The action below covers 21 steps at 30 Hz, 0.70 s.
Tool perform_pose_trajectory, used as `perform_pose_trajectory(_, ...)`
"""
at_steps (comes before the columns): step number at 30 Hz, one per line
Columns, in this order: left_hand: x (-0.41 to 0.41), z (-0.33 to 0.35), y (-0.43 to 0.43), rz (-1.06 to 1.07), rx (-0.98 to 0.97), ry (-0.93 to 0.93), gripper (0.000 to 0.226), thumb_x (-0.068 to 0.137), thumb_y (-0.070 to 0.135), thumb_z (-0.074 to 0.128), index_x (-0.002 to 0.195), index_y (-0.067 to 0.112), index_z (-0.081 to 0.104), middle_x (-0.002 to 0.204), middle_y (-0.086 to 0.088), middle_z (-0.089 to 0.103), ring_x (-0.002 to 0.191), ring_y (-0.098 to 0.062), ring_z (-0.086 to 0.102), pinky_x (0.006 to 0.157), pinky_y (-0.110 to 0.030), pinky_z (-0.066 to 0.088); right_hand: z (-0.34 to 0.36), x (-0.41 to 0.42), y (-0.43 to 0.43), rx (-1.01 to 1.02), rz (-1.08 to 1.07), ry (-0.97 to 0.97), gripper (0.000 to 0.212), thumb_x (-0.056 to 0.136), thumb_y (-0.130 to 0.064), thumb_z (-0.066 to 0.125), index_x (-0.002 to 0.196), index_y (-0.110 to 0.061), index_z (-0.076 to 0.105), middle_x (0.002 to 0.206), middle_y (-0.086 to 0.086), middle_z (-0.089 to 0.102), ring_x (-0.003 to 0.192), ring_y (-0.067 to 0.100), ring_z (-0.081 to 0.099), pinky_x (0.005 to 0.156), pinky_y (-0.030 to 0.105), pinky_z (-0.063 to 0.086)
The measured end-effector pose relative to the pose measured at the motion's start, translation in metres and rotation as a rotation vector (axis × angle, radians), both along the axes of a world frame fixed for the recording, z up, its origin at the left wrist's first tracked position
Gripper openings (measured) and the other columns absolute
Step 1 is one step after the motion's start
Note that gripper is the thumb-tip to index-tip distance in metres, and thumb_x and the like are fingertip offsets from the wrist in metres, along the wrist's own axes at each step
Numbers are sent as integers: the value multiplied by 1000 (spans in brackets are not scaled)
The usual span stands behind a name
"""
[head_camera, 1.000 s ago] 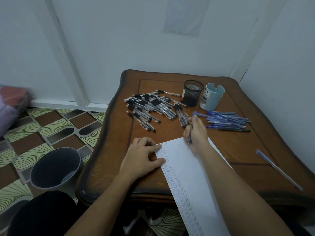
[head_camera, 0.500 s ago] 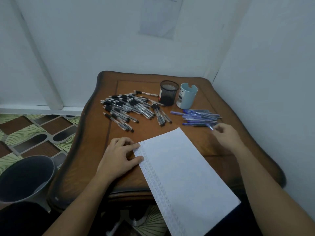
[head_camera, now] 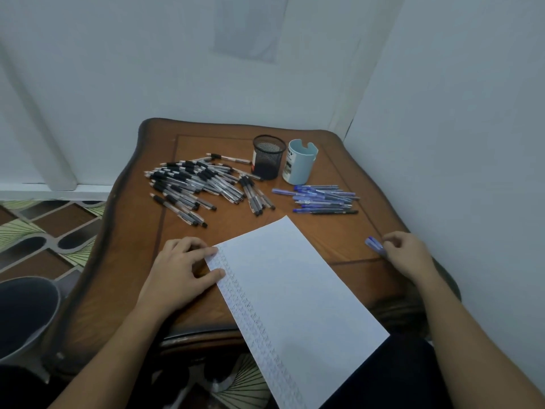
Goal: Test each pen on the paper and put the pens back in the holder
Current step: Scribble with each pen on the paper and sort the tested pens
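A white paper (head_camera: 295, 290) with rows of pen marks down its left edge lies on the wooden table (head_camera: 132, 261) and hangs over the front edge. My left hand (head_camera: 182, 273) rests flat on the paper's left edge. At the table's right edge, my right hand (head_camera: 407, 255) curls its fingers on a lone blue pen (head_camera: 374, 244); only the pen's end shows. A heap of black pens (head_camera: 200, 187) lies at the back left, and a row of blue pens (head_camera: 324, 199) at the back right. A black mesh holder (head_camera: 268, 157) and a light blue holder (head_camera: 300, 163) stand behind them.
White walls close in behind the table and along its right side. A dark round bin (head_camera: 23, 314) stands on the patterned floor at the left. My dark-clothed lap is under the paper's lower end.
My right hand left the paper, passed the blue pen row, and moved to the table's right edge onto the lone blue pen. The view swung right. My left hand stayed on the paper.
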<state>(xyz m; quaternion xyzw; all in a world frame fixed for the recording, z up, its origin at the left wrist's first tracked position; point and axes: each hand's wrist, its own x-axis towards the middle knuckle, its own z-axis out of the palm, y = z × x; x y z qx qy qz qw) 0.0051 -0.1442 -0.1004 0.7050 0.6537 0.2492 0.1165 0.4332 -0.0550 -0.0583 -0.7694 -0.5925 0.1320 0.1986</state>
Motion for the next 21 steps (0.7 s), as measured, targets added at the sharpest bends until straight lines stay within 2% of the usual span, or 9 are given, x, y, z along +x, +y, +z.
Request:
perform_pose_trajectory(2, 0, 0, 0, -1, -13, -1, 80, 65, 82, 33, 124, 36, 62, 115, 24, 43, 113, -1, 27, 99, -35, 33, 7, -17, 8, 84, 9, -96, 25, 92, -19, 61, 114, -10, 69, 106, 12, 63, 101, 32, 59, 96, 46, 47)
perform_pose_trajectory(4, 0, 0, 1, -4, -19, 1, 80, 65, 82, 33, 124, 36, 61, 114, 24, 42, 113, -2, 27, 99, -34, 33, 11, -42, 20, 130, 88, -163, 24, 94, -18, 58, 115, -15, 70, 104, 8, 58, 104, 31, 57, 98, 45, 42)
perform_pose_trajectory(7, -1, 0, 0, -11, -33, -1, 79, 66, 82, 33, 125, 37, 60, 115, 25, 43, 116, -3, 29, 99, -34, 33, 11, -83, 43, 91, 239, -236, 29, 98, -15, 52, 118, -25, 70, 124, 7, 59, 119, 29, 51, 101, 43, 33)
perform_pose_trajectory(9, -1, 1, -1, -9, -33, -12, 78, 67, 82, 34, 125, 37, 61, 115, 25, 43, 116, -4, 30, 100, -33, 34, 8, -100, 55, 52, 251, -268, 30, 99, -17, 52, 121, -28, 69, 131, 7, 57, 123, 30, 48, 103, 44, 32)
perform_pose_trajectory(13, -1, 1, -2, -10, -42, -5, 77, 68, 82, 33, 126, 39, 59, 115, 27, 42, 114, -2, 29, 99, -30, 33, 3, -108, 62, 20, 197, -229, 20, 98, -22, 58, 115, -25, 67, 130, 10, 56, 124, 31, 47, 106, 44, 32)
perform_pose_trajectory(17, -2, 3, -1, -10, -41, -16, 77, 67, 81, 34, 126, 38, 59, 115, 26, 42, 114, -1, 29, 100, -31, 33, 3, -108, 63, 41, 225, -244, 13, 99, -24, 57, 108, -24, 66, 125, 10, 57, 122, 31, 45, 104, 44, 34)
perform_pose_trajectory(21, -2, 2, -1, -7, -40, -16, 77, 67, 81, 34, 126, 38, 59, 114, 28, 42, 114, 0, 29, 100, -31, 33, 6, -108, 62, 12, 300, -354, 13, 102, -26, 49, 107, -22, 60, 126, 8, 56, 123, 29, 43, 104, 43, 31)
